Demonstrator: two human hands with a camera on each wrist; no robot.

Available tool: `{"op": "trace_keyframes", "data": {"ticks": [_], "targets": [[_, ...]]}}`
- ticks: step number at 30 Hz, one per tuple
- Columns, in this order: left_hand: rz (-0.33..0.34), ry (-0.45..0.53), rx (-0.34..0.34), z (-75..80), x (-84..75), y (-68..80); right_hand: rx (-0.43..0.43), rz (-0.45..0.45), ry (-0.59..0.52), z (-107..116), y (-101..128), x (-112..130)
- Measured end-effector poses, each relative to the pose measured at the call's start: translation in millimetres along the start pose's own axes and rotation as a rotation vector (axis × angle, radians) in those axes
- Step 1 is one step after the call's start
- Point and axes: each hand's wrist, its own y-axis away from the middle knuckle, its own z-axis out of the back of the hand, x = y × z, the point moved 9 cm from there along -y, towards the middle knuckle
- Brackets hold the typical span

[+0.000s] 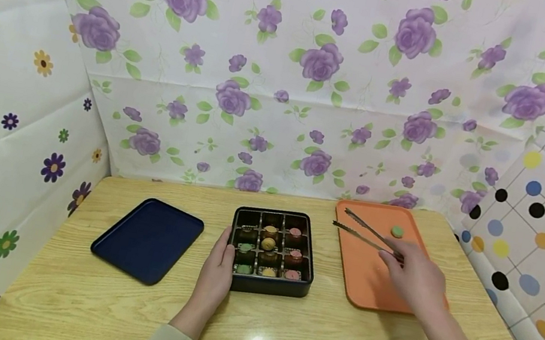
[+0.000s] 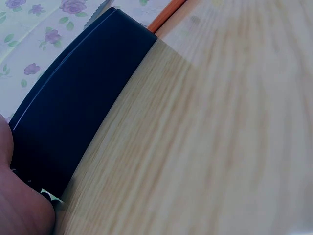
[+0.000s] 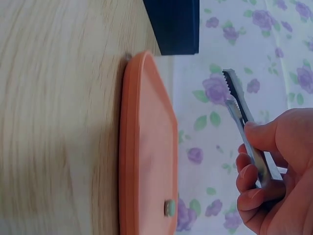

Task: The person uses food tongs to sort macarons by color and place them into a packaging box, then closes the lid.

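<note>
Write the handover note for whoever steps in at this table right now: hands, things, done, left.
Left hand: open, resting against the left wall of the black compartment box, steadying it.
Right hand: grips metal tongs, jaws apart and empty, held above the orange tray.
Done: one green sweet lies on the orange tray near its far edge.
Left: the box holds more round sweets, green, yellow, pink and brown, in several compartments; some compartments look empty. The dark blue tray left of the box holds nothing.
</note>
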Motion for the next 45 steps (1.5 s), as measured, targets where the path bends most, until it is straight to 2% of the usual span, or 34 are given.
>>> {"op": "trace_keyframes", "data": {"ticks": [19,25,30,39,45], "targets": [[0.002,-0.013,-0.009,1.8,-1.6,-1.2,0.025,-0.07,0.054,10.0,0.2,-48.9],[-0.014,-0.004,0.007,-4.6,-4.9,-5.4,0.032,-0.097,0.073,19.2,-0.1,-65.7],[0.009,-0.013,-0.008,-3.2,0.5,-1.8,0.049,-0.108,0.075,16.9,1.4,-76.1],[-0.008,-0.014,-0.003,-2.7,0.7,-3.4,0.068,-0.156,0.117,21.2,0.8,-98.2],[-0.009,-0.02,-0.014,0.7,1.7,0.9,0.056,-0.142,0.113,21.2,-4.4,-105.8]]}}
